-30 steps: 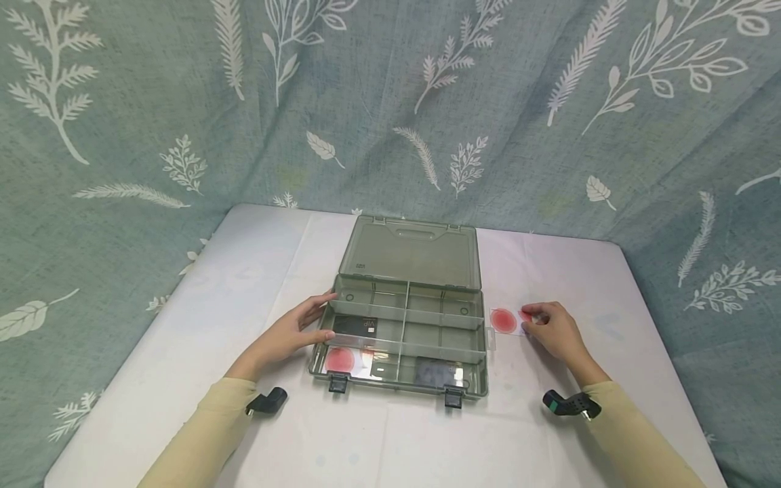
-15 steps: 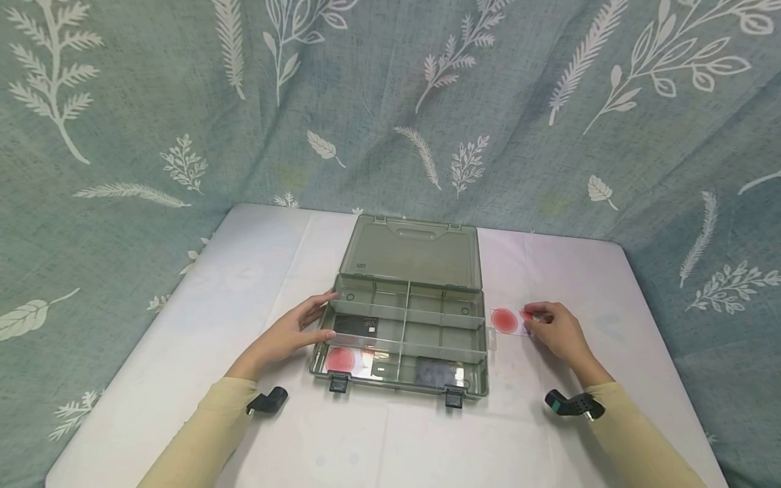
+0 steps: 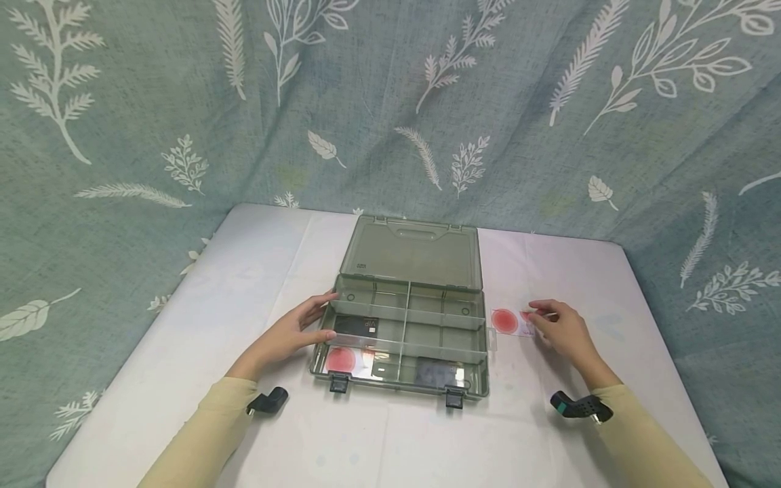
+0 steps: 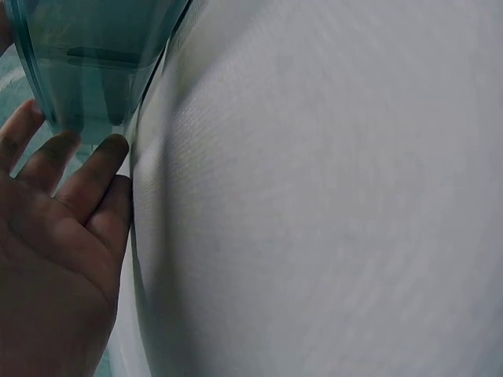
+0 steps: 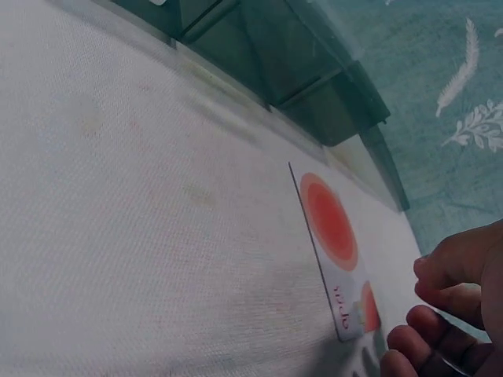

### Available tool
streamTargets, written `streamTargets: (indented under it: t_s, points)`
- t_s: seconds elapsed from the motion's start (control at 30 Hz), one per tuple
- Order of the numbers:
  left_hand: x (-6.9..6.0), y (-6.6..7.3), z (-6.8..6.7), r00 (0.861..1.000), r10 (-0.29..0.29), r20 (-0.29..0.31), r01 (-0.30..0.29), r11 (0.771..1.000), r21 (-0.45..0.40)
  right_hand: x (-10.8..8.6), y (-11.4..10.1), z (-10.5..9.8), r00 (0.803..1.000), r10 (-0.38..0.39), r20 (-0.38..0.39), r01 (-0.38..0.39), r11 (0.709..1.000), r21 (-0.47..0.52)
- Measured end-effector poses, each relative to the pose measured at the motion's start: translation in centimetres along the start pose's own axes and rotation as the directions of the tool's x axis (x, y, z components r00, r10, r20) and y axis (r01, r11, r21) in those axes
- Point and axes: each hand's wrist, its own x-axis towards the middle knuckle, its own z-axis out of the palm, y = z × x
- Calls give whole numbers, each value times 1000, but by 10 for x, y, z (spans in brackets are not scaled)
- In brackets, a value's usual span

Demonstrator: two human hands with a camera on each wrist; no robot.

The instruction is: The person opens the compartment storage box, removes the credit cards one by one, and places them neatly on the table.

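Note:
An organizer box (image 3: 399, 350) of see-through grey-green plastic stands mid-table, divided into several compartments, its lid (image 3: 411, 251) folded back. My left hand (image 3: 287, 339) rests against its left side with fingers extended; the left wrist view shows those fingertips (image 4: 118, 147) touching the box wall. To the right of the box, a white card (image 3: 505, 321) with a red circle lies flat on the cloth. Beside the card's right end is my right hand (image 3: 566, 332). Its fingers are loosely bent, and in the right wrist view they hold nothing and look apart from the card.
A black VIP card (image 3: 354, 327) lies in the left middle compartment. The front left one has a red-circle card (image 3: 339, 360), the front right one a dark card (image 3: 434, 373). Two black latches (image 3: 454, 398) hang at the front. A patterned curtain (image 3: 390, 102) surrounds the table.
My right hand has drawn slightly to the right, off the card's end, so more of the card shows. The card and my left hand stay in place.

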Motion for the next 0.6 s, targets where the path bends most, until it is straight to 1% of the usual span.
streamTargets:
  t_s: [0.2,0.47,0.6]
  points:
    - [0,1,0,1000,2,1,-2,1000,-7,-2,-7,-2,1000,8,7,-8,1000,11]
    - [0,0,0,1000,20,9,-20,1000,-16,-5,-17,-2,1000,9,15,-9,1000,13]
    - [0,-1,0,1000,27,8,-27,999,-19,-8,-22,-1,999,-25,31,24,1000,14]
